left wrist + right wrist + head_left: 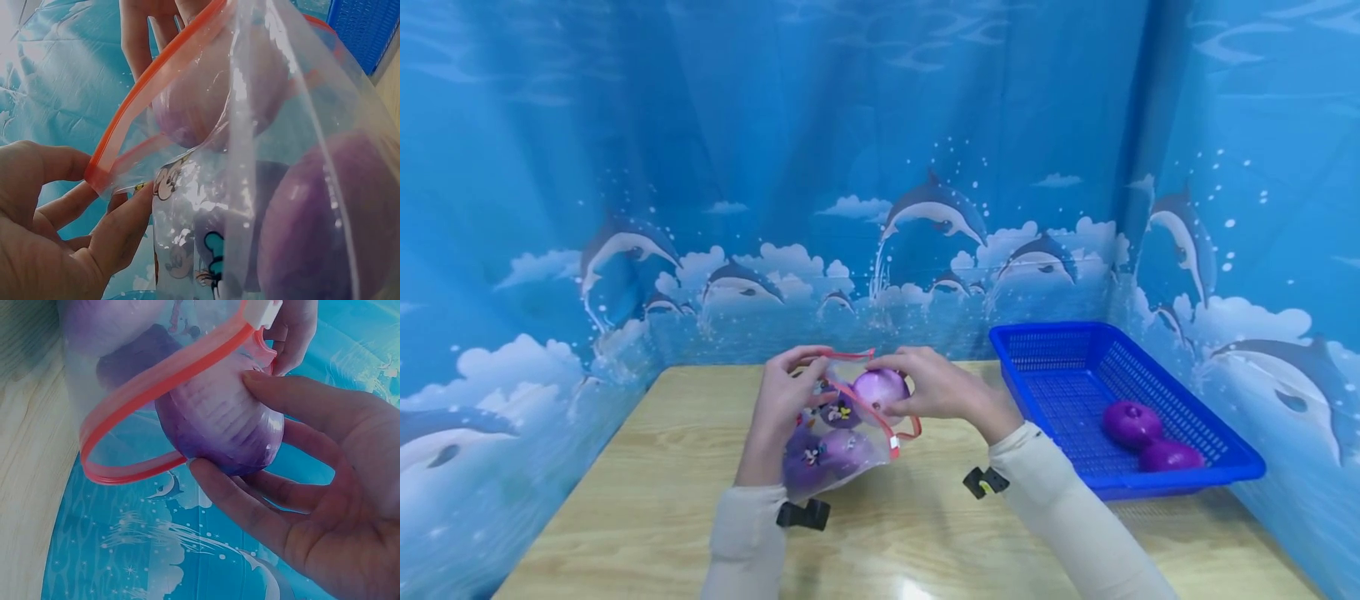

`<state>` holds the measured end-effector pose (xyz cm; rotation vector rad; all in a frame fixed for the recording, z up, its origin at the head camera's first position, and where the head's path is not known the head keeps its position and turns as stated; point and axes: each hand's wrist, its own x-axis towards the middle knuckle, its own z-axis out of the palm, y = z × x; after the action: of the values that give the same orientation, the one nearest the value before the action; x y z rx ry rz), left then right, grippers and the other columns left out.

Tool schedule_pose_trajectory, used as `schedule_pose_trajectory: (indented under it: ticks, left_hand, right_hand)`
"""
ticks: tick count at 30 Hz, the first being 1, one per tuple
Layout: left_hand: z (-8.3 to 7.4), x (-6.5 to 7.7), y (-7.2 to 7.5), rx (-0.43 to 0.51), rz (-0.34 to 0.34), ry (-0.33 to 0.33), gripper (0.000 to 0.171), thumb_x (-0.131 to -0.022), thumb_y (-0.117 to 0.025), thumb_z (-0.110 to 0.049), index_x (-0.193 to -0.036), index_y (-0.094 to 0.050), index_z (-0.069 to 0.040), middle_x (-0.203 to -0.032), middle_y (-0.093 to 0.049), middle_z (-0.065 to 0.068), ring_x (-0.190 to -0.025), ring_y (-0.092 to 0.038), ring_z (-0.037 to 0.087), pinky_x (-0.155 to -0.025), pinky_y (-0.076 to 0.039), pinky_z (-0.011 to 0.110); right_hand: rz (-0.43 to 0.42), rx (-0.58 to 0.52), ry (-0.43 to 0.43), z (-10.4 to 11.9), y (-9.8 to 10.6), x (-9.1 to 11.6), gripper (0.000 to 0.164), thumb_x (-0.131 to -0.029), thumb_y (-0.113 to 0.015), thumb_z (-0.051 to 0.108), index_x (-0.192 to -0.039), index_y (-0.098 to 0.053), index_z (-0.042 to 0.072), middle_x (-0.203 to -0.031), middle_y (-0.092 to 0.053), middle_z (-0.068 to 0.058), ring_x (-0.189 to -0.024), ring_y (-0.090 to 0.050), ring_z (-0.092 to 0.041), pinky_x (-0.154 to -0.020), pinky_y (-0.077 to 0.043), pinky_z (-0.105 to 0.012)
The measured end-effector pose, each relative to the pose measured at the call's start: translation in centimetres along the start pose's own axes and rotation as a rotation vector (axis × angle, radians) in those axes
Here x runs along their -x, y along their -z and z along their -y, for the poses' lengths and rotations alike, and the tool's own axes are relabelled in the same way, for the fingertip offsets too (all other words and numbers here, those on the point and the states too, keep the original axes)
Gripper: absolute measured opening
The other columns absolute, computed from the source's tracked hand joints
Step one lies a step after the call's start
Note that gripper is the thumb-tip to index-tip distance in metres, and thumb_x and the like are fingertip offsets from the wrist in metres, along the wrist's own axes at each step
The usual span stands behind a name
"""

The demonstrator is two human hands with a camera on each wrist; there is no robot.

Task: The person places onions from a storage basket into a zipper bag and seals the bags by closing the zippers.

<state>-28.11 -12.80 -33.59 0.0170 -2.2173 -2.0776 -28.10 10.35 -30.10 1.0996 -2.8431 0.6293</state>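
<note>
A clear zip bag with a red zip edge and small cartoon prints is held up over the table, its mouth spread apart. My left hand pinches one end of the red edge between thumb and fingers. Several purple onions lie inside the bag, seen through the plastic. With thumb and fingertips, my right hand grips another purple-and-white onion at the mouth, partly within the red rim. A white slider sits on the zip close to that onion.
To the right stands a blue perforated basket, with two purple onions at its near end. A light wooden table is underneath. Behind and at both sides hangs a blue dolphin-print curtain.
</note>
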Motion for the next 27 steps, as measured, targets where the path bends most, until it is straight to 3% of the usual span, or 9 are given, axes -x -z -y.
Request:
schedule_pose_trajectory:
  ticks: [9,18,27]
  left_hand:
    - [0.11,0.15,0.05,-0.011,0.005,-0.014,0.026,-0.104,-0.059,-0.017,-0.126,-0.071,-0.008,-0.124,-0.059,0.016,-0.095,-0.063,0.022,-0.078,-0.068,0.035]
    - [0.01,0.22,-0.01,-0.03,-0.006,-0.015,0.027,-0.104,-0.059,-0.018,-0.127,-0.07,-0.008,-0.125,-0.059,0.016,-0.098,-0.063,0.023,-0.078,-0.068,0.035]
    - [-0.1,0.33,-0.02,-0.021,0.003,-0.008,0.028,-0.104,-0.059,-0.018,-0.128,-0.069,-0.007,-0.124,-0.059,0.016,-0.096,-0.063,0.022,-0.079,-0.068,0.036]
  right_hand:
    - [-0.006,-0.012,0.018,-0.2,-0.17,-0.24,0.058,-0.088,-0.083,0.022,-0.142,-0.062,0.017,-0.122,-0.069,-0.012,-0.1,-0.064,-0.02,-0.073,-0.059,-0.022]
    - [-0.024,-0.018,-0.004,-0.13,-0.29,-0.25,0.059,-0.089,-0.083,0.022,-0.142,-0.06,0.012,-0.13,-0.069,-0.012,-0.109,-0.067,-0.025,-0.08,-0.064,-0.028]
    - [-0.04,-0.033,-0.053,-0.14,-0.83,-0.38,0.058,-0.087,-0.084,0.023,-0.138,-0.061,0.01,-0.127,-0.07,-0.009,-0.109,-0.068,-0.023,-0.081,-0.065,-0.027]
